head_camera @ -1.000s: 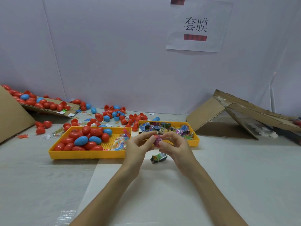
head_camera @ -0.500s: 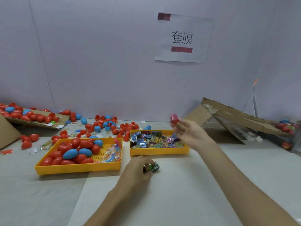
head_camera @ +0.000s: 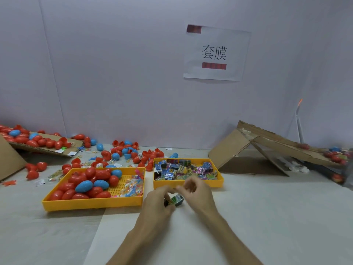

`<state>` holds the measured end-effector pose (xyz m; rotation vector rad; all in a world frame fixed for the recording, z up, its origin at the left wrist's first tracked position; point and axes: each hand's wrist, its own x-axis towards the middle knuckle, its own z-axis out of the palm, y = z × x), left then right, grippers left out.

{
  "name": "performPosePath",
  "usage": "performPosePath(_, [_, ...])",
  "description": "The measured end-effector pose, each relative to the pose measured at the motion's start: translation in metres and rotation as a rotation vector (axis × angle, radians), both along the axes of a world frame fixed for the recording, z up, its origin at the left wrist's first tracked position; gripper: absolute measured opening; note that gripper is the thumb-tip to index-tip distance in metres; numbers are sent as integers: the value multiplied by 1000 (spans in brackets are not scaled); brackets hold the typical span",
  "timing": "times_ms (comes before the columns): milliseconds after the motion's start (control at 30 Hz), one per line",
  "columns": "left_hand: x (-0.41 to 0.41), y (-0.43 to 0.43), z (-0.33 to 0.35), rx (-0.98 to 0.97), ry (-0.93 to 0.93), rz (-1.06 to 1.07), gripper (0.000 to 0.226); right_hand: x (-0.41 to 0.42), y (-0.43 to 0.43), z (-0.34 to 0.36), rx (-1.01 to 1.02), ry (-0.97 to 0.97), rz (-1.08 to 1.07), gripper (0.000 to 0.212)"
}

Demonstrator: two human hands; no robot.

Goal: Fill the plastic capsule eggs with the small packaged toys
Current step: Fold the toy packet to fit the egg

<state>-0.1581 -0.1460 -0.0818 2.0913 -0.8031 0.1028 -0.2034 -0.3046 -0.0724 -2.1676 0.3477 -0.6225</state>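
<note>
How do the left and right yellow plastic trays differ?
The left yellow plastic tray is larger than the right yellow plastic tray. The left tray holds red and blue plastic capsule eggs plus clear packets, with perforated floor showing; the right tray is covered with small packaged toys. Both are shallow and rectangular, side by side, not touching.

Pretty clearly a makeshift packing station: capsule eggs (head_camera: pixel 84 186) were heaped in yellow trays (head_camera: pixel 91 204), cardboard ramps (head_camera: pixel 229 148) were propped up, and a printed sign (head_camera: pixel 215 52) was taped to the white partition (head_camera: pixel 114 73).
</note>
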Motion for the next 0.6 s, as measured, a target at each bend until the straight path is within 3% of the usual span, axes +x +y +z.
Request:
performPosePath(100, [2,0,0,-9,0,18,32,-2,3,-11,-106,141,6,33])
performPosePath(600, [-2,-3,3,9,15,-10,35,-3,-1,-8,47,114,-8,19])
